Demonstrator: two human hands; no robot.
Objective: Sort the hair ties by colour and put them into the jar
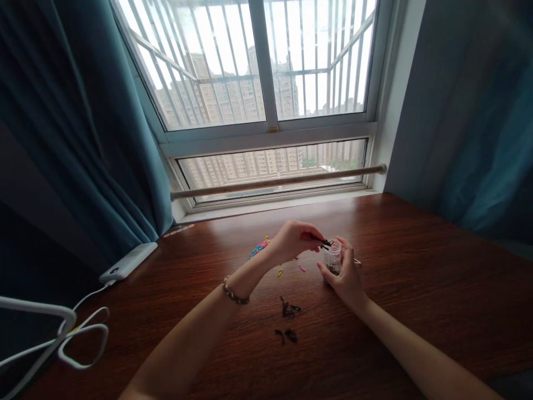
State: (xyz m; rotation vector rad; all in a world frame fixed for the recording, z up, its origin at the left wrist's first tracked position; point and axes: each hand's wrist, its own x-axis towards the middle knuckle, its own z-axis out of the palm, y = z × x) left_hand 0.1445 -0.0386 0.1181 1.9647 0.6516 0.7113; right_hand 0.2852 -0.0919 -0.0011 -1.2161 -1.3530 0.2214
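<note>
My left hand (pixel 295 240) pinches a few small black clips (pixel 327 244) at the mouth of a clear plastic jar (pixel 333 256). Wrapped around the jar's right side, my right hand (pixel 348 280) keeps it upright on the table. Some dark pieces show through the wall near the jar's bottom. Closer to me lie two loose groups of black clips, one farther off (pixel 287 307) and one nearer (pixel 290 335). A pile of small colourful clips (pixel 259 248) is partly hidden behind my left hand. A yellow clip (pixel 280 273) and a pink clip (pixel 302 268) lie singly.
The brown wooden table (pixel 416 266) reaches back to a window with a horizontal rail (pixel 283 181). At the left edge are a white power bank (pixel 129 262), its white cable (pixel 94 291) and a white bent tube (pixel 37 305). Blue curtains (pixel 83 111) hang at left.
</note>
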